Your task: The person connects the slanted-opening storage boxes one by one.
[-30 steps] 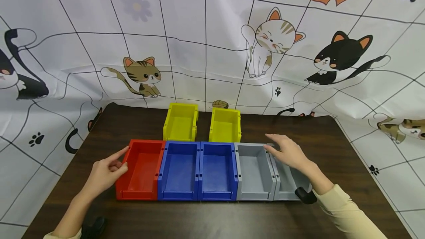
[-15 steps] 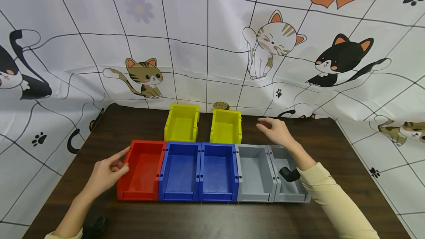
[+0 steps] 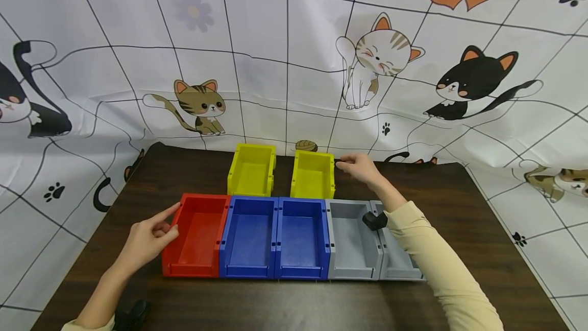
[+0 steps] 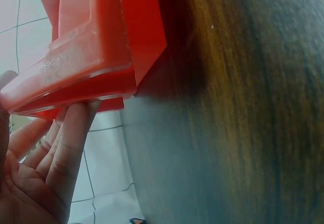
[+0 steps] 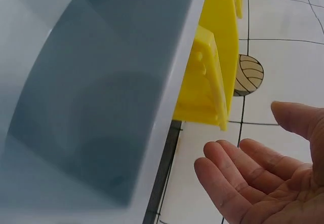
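Note:
A red storage bin (image 3: 197,236) stands at the left end of the front row. My left hand (image 3: 146,241) holds its left side wall. In the left wrist view, fingers (image 4: 76,127) lie against the wall's outer side and the thumb is at the rim. My right hand (image 3: 360,168) is just right of the right yellow storage bin (image 3: 313,175), past the grey bins. Its fingers (image 5: 225,188) are loosely spread, with nothing between them and the thumb. In the right wrist view they appear apart from the yellow bin.
Two blue bins (image 3: 250,239) and two grey bins (image 3: 351,239) adjoin the red bin in one row. A second yellow bin (image 3: 251,170) stands behind the row. The dark wooden table (image 3: 294,303) ends at a cat-print cloth (image 3: 294,80).
My right hand has moved left and back, from over the far-right grey bin to beside the right yellow bin. The left hand and all the bins look unmoved.

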